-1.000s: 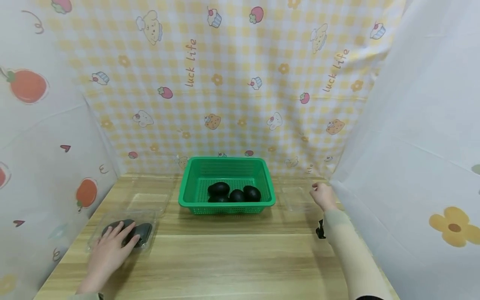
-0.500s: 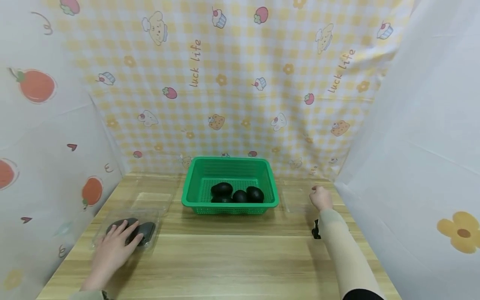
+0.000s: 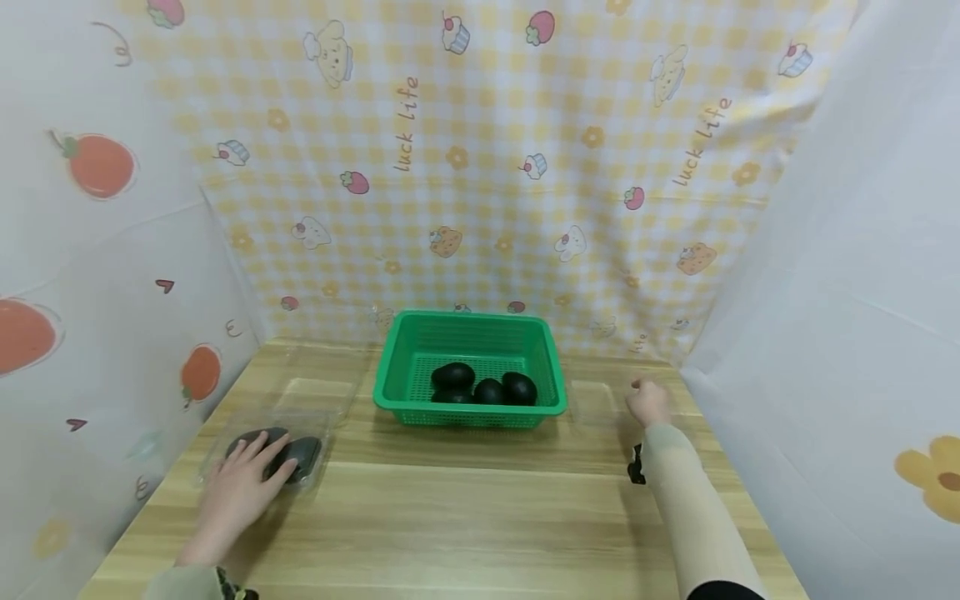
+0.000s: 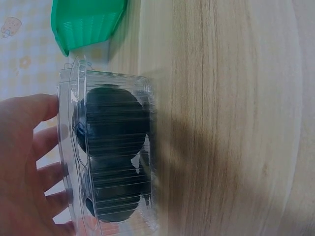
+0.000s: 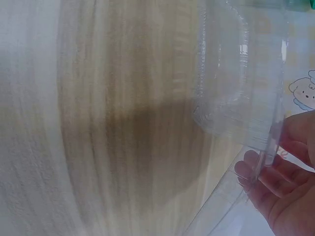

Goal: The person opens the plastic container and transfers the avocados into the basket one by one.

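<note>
On the left in the head view, my left hand [image 3: 243, 487] rests with spread fingers on a clear plastic box [image 3: 322, 471]. Dark, avocado-like fruits [image 4: 115, 120] lie inside; the left wrist view shows the lid [image 4: 74, 147] down over them, with the fingers along its outer face. At the right, my right hand [image 3: 648, 406] pinches the rim of another clear plastic box [image 5: 236, 73] between thumb and fingers. No fruit shows in that box. A green basket [image 3: 470, 414] between the hands holds several dark fruits [image 3: 453, 375].
Behind the left box lies more clear plastic packaging [image 3: 311, 387]. A small black object [image 3: 637, 467] shows beside the right sleeve [image 3: 678, 492]. The wooden table [image 3: 450, 517] meets a checked cloth backdrop [image 3: 480, 208] at the back, with white sheets at both sides.
The head view has turned slightly left, so the scene sits further right. My left hand stays on the box; my right hand has shifted slightly towards me at the other box.
</note>
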`<state>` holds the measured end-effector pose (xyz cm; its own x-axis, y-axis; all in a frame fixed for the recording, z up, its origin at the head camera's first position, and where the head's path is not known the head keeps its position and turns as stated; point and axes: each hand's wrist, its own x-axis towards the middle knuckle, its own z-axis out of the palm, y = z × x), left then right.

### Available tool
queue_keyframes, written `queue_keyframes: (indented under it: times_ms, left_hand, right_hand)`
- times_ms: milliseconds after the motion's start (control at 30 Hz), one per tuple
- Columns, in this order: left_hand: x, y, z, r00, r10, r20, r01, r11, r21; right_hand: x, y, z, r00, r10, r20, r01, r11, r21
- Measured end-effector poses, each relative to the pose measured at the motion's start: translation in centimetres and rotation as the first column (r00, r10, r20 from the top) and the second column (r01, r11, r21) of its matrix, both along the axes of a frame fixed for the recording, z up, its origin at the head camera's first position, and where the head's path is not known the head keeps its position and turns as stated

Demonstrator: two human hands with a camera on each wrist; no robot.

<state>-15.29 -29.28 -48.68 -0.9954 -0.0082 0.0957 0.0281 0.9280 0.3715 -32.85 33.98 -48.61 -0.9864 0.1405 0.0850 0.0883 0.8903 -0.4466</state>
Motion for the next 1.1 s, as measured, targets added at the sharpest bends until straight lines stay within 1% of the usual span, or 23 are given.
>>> queue_keyframes:
  times_ms: [100,167,233,400,533,700,867,933,1100]
  left_hand:
    - [-0.2,0.0,0.0,1.000,-0.005,0.003,0.005,1.000,-0.004]
    - [-0.4,0.0,-0.1,1.000,-0.007,0.005,0.007,1.000,-0.005]
    - [-0.6,-0.1,-0.1,1.000,-0.010,0.005,0.010,1.000,-0.011]
    - [-0.8,0.0,0.0,1.000,-0.016,-0.003,0.016,1.000,-0.006]
    - [-0.8,0.0,0.0,1.000,-0.015,-0.013,0.015,1.000,-0.001]
    - [-0.5,-0.1,0.0,1.000,-0.005,-0.004,0.005,1.000,0.005]
    - [-0.2,-0.1,0.0,1.000,-0.002,0.015,0.002,1.000,0.027]
    - [-0.1,-0.1,0.1,1.000,-0.004,0.021,0.003,0.999,0.032]
    - [-0.1,0.0,0.2,1.000,-0.007,0.027,0.006,0.999,0.035]
  right_hand:
    - [0.3,0.2,-0.4,0.998,0.016,-0.057,-0.014,0.999,0.034]
    - [0.5,0.3,-0.7,0.995,0.025,-0.096,-0.021,0.999,0.039]
    - [0.7,0.4,-0.9,0.994,0.026,-0.106,-0.023,0.999,0.025]
    - [0.7,0.7,-1.5,0.998,0.005,-0.065,-0.005,1.000,-0.012]
    - [0.6,0.8,-1.8,0.999,-0.002,-0.041,0.001,1.000,-0.027]
    - [0.6,0.7,-1.6,0.999,-0.016,0.032,0.018,0.997,-0.074]
    - [0.7,0.5,-1.2,0.995,-0.029,0.092,0.038,0.995,-0.094]
    - [0.8,0.5,-1.0,0.994,-0.031,0.104,0.041,0.994,-0.098]
    - [1.3,0.6,-0.9,0.995,-0.030,0.095,0.039,0.995,-0.095]
